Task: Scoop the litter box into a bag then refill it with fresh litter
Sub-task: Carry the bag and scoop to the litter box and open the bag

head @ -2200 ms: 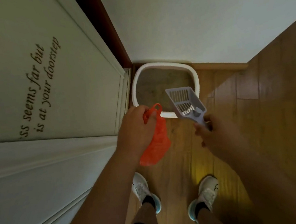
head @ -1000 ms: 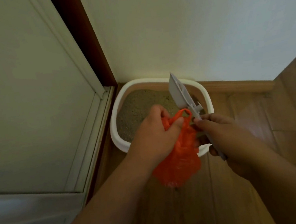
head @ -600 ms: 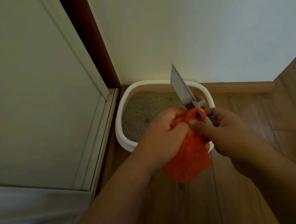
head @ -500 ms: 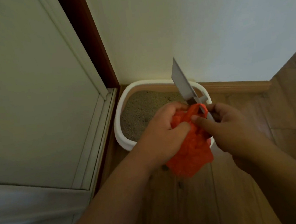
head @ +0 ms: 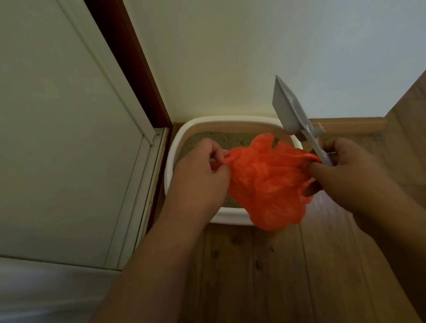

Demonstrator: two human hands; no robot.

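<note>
A white litter box [head: 176, 152] with grey-brown litter [head: 220, 139] sits on the floor in the corner, partly hidden by my hands. An orange plastic bag [head: 267, 184] hangs stretched between my hands above the box's near rim. My left hand [head: 198, 181] pinches the bag's left handle. My right hand [head: 344, 171] grips the bag's right edge together with the handle of a grey slotted scoop [head: 290, 111], whose blade points up towards the wall.
A pale door [head: 40, 127] with a dark red frame [head: 130, 59] stands close on the left. The white wall [head: 259, 38] and a wooden skirting board [head: 347, 126] run behind the box. Wood flooring [head: 271, 273] lies below my arms.
My hands have pulled apart, spreading the orange bag wide over the box. The scoop has swung right with my right hand and stands more upright.
</note>
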